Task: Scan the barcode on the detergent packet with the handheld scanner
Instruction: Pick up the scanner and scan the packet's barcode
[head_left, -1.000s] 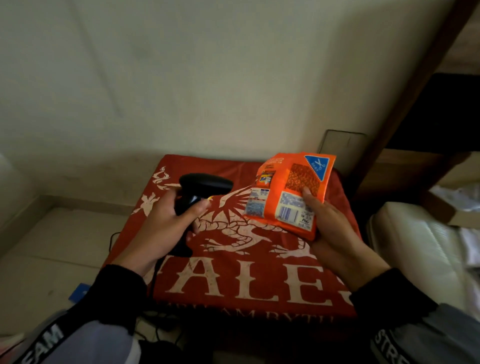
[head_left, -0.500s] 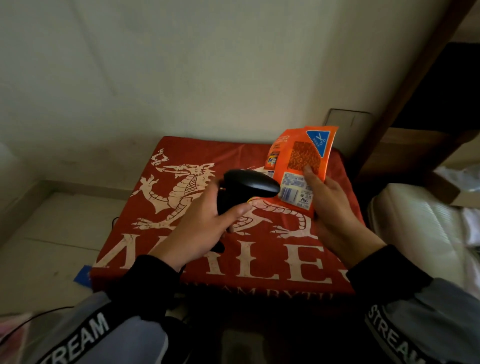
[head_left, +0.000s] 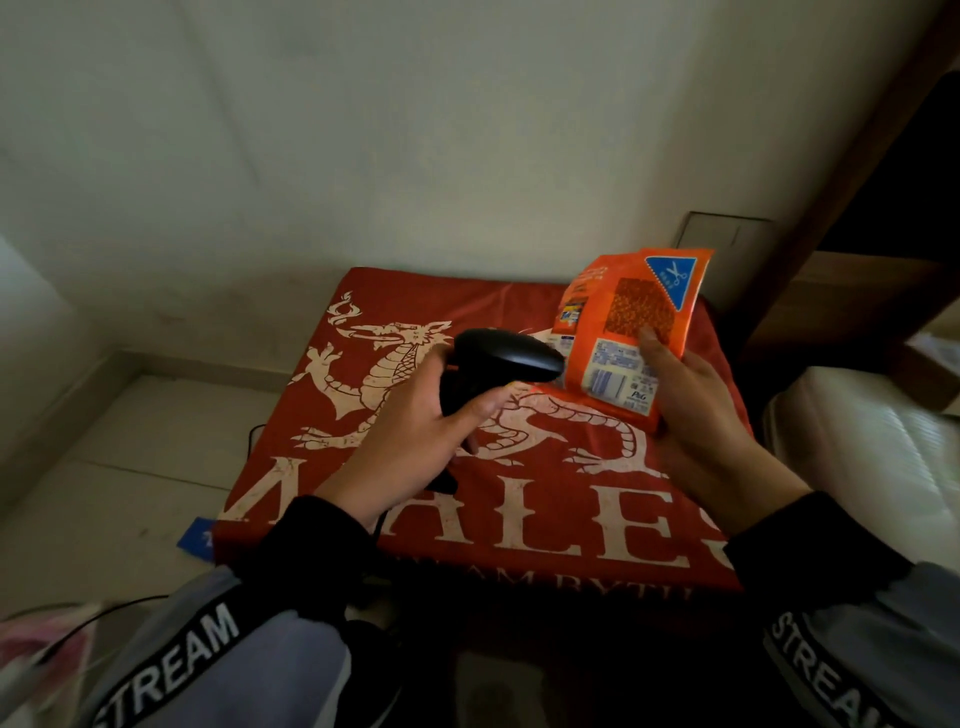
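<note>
My right hand (head_left: 701, 415) holds an orange detergent packet (head_left: 631, 322) upright, its back side facing me, thumb pressed on its middle. A white label with a barcode (head_left: 608, 384) sits at the packet's lower part. My left hand (head_left: 415, 441) grips a black handheld scanner (head_left: 498, 358) by its handle. The scanner's head points right and its front nearly touches the packet's lower left edge, right beside the barcode. Both are held above a red cloth-covered surface.
The red cloth (head_left: 519, 509) with a white dragon and letters covers a low block against the wall. A black cable (head_left: 104, 613) runs on the floor at left. A blue scrap (head_left: 195, 540) lies by the cloth's corner. A white cushion (head_left: 872, 457) and wooden furniture (head_left: 852, 291) stand at right.
My left hand moved the scanner rightward from the cloth's left side up to the packet. My right hand tilted the packet more upright and the view shifted slightly.
</note>
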